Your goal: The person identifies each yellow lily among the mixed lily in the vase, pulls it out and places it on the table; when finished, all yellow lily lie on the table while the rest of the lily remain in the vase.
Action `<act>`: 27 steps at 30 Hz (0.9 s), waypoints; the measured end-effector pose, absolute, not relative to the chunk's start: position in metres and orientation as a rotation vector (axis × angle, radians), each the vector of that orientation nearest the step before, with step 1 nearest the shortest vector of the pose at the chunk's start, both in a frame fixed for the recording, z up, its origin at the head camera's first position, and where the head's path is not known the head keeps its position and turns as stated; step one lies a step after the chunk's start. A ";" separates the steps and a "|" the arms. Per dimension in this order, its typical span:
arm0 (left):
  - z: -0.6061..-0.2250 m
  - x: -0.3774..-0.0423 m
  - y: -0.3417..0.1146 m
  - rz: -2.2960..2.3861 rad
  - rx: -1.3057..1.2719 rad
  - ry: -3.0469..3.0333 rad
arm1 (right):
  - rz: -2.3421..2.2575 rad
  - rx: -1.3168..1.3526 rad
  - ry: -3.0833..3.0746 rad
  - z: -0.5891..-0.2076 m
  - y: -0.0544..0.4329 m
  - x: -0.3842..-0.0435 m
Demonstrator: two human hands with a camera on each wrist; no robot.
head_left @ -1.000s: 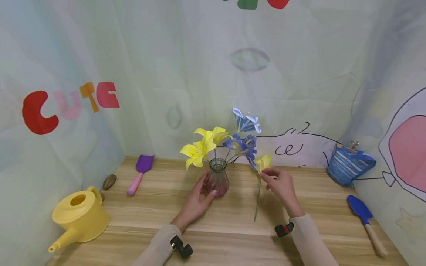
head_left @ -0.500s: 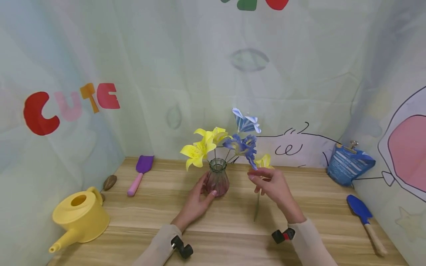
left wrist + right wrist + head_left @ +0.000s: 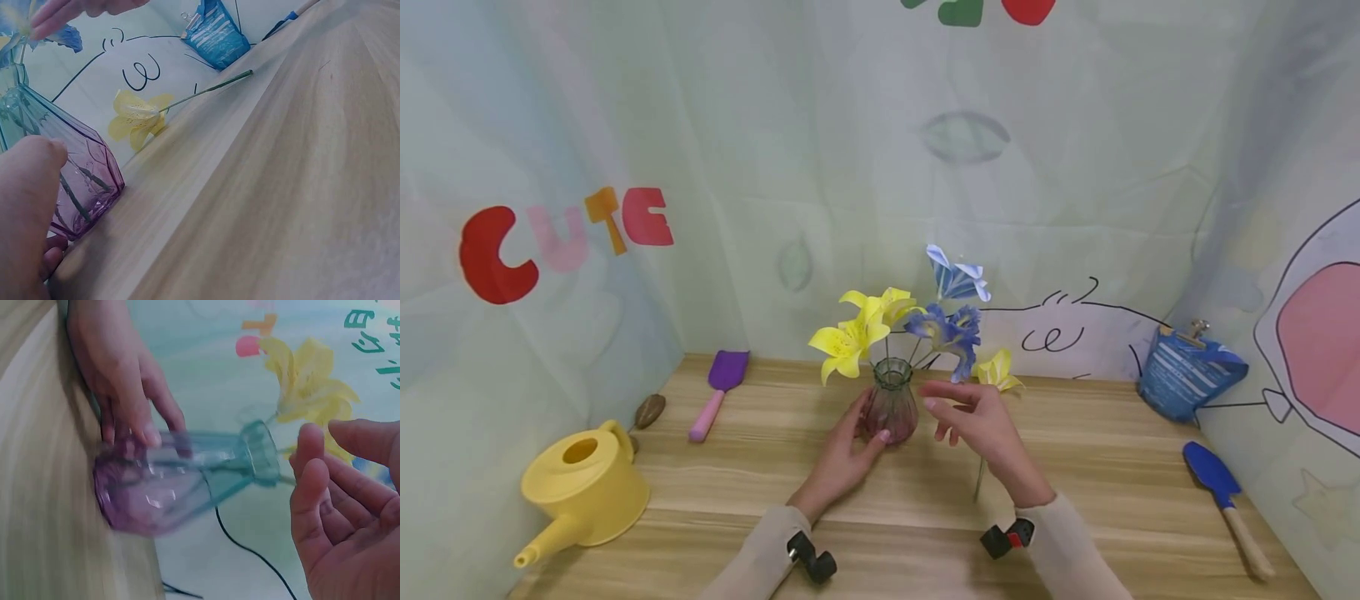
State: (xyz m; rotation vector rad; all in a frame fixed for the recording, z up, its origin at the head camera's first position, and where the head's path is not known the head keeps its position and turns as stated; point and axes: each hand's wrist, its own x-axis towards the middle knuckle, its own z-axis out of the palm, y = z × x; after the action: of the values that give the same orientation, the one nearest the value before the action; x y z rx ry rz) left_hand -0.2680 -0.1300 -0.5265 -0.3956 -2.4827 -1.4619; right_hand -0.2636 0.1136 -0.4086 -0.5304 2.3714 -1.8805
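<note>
My left hand grips the lower body of a glass vase, green at the neck and purple at the base, thumb in front. It stands upright on the table with yellow lilies and blue flowers in it. Just right of the vase, my right hand hovers with loosely bent fingers, nothing between them; the right wrist view shows its fingertips near the vase neck. A single yellow lily lies on the table beyond that hand, which hides part of its stem in the head view.
On the left are a yellow watering can, a purple shovel with a pink handle and a brown stone-like object. A clipped blue bag and a blue trowel stand and lie at right. Printed cloth hangs behind.
My right hand has let go of the single yellow lily's stem and moved left towards the vase. That lily stays on the table. My left hand keeps its hold on the vase.
</note>
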 end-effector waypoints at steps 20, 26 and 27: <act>-0.528 -0.269 -0.132 -1.453 -0.416 -2.498 | -2.031 -0.508 2.372 -0.407 0.060 -0.272; -0.529 -0.270 -0.131 -1.454 -0.412 -2.498 | -2.003 -0.508 2.449 -0.408 0.046 -0.277; -0.529 -0.270 -0.131 -1.456 -0.413 -2.499 | -1.999 -0.515 2.460 -0.408 0.044 -0.278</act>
State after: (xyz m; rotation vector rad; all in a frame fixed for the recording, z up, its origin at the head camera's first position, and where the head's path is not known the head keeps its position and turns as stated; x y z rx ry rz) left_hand -0.2700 -0.1314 -0.5293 -0.4128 -2.4986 -1.4562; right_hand -0.2776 0.0445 -0.4080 -0.5151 2.4600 -1.9986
